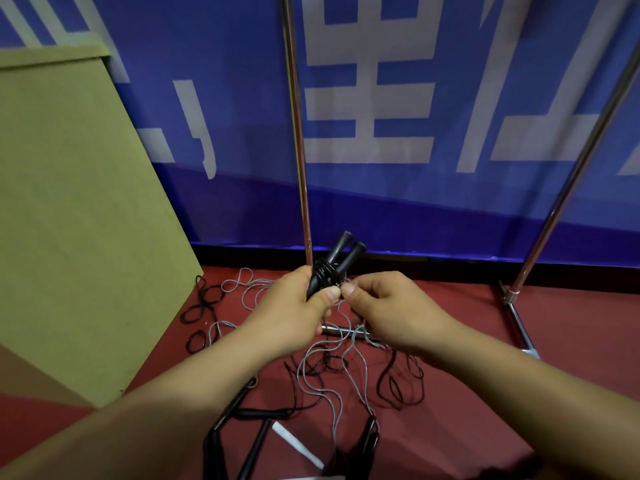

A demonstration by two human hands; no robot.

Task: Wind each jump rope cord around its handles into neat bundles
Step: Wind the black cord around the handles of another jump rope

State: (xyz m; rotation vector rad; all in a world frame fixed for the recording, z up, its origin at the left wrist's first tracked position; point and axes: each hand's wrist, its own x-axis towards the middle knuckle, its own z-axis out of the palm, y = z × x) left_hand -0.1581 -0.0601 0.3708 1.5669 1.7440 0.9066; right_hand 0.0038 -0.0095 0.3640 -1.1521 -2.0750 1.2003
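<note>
My left hand grips a pair of black jump rope handles held side by side, their ends pointing up and away. Several turns of black cord wrap the handles just above my fingers. My right hand pinches a thin cord right beside my left thumb. Below my hands, loose grey cord and black cord lie tangled on the red floor. More black handles and a white handle lie near the bottom edge.
A metal rack stands over the ropes, with an upright pole in the middle, a slanted pole at right and a base bar on the floor. A blue banner hangs behind. A tan board leans at left.
</note>
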